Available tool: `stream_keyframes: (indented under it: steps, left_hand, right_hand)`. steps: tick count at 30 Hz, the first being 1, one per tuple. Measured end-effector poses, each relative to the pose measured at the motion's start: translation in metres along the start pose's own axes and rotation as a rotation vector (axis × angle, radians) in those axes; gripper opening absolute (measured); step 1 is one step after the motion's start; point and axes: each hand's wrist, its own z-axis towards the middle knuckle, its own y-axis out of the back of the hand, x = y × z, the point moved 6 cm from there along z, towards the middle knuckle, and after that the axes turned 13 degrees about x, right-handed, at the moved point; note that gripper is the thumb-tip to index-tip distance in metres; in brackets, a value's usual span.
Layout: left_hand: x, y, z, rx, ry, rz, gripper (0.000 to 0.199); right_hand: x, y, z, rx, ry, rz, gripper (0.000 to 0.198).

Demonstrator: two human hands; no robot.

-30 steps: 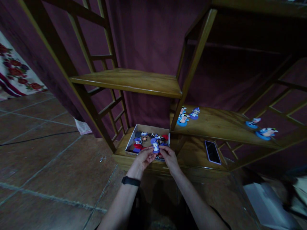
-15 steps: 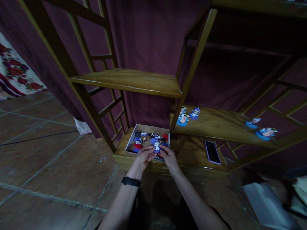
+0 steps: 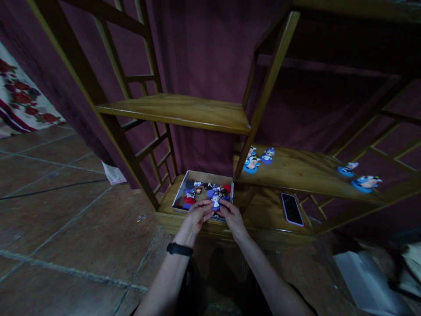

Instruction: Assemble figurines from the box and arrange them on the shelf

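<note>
Between my two hands is a small purple-and-white figurine (image 3: 215, 201) on a round purple base, held upright over the front of a shallow cardboard box (image 3: 179, 196). My left hand (image 3: 200, 213) grips its left side with fingers closed, and my right hand (image 3: 231, 213) pinches it from the right. Several more figurines lie in the box, among them a brown-haired one (image 3: 198, 190) and pieces in red, black and purple. My wrists partly cover the box's front edge.
On the raised shelf (image 3: 296, 173) to the right stand several figurines, including a purple one (image 3: 268, 155) and a blue-based one (image 3: 366, 183). A phone (image 3: 291, 209) lies on the lower board. Wooden uprights (image 3: 271, 79) frame the compartments. A white box (image 3: 365, 281) rests on the floor.
Almost nothing differs. Both hands keep the figurine in the same place over the box, and the view has shifted very slightly.
</note>
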Motion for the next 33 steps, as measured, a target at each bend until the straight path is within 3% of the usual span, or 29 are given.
stream_keyframes:
  steps: [8,33]
  left_hand:
    - [0.0,0.006,0.005,-0.041,-0.02,-0.018,0.01]
    - [0.002,0.004,0.008,0.017,0.037,0.0,0.011]
  right_hand:
    - [0.009,-0.004,-0.004,0.022,-0.003,-0.078,0.033]
    - [0.011,-0.002,-0.003,0.089,0.068,-0.195,0.031]
